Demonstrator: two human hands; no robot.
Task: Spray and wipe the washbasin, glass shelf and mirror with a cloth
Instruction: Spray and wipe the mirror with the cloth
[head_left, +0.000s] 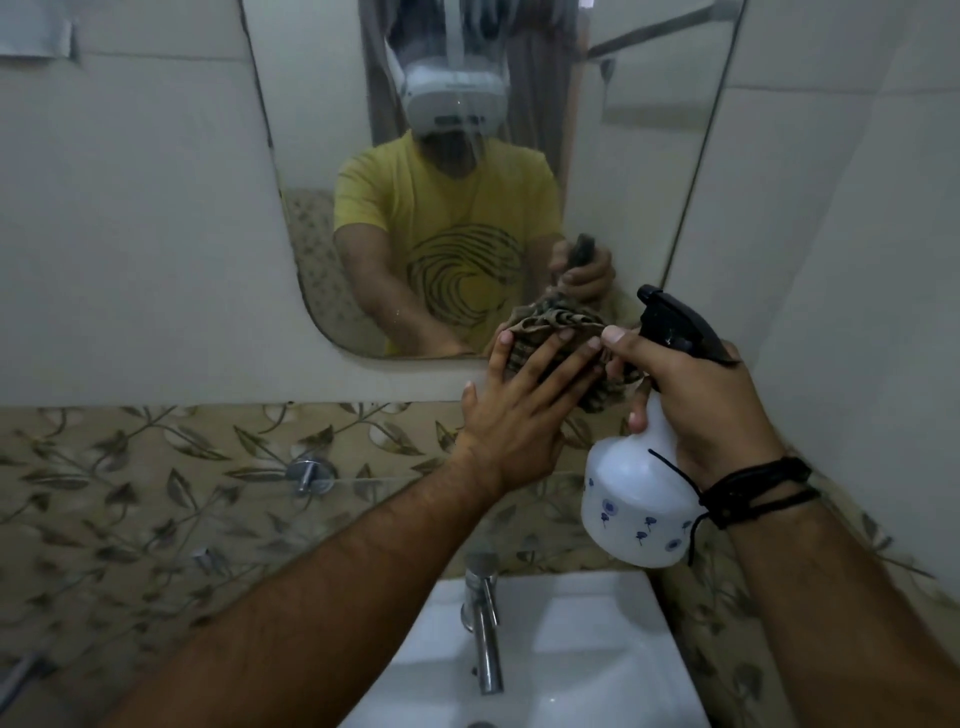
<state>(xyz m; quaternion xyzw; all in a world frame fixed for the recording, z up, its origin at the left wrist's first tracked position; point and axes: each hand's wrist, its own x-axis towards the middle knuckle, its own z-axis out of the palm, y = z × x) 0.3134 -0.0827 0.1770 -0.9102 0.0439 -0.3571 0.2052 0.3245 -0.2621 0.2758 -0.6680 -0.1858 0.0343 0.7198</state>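
At mirror's (493, 156) lower edge, cloth (550, 332) under flat left hand (524, 410) — right hand (696, 410) seemingly clamped on spray bottle (634, 499).

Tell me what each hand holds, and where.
Left hand presses the cloth flat against the mirror's lower edge; right hand grips the spray bottle by its neck.
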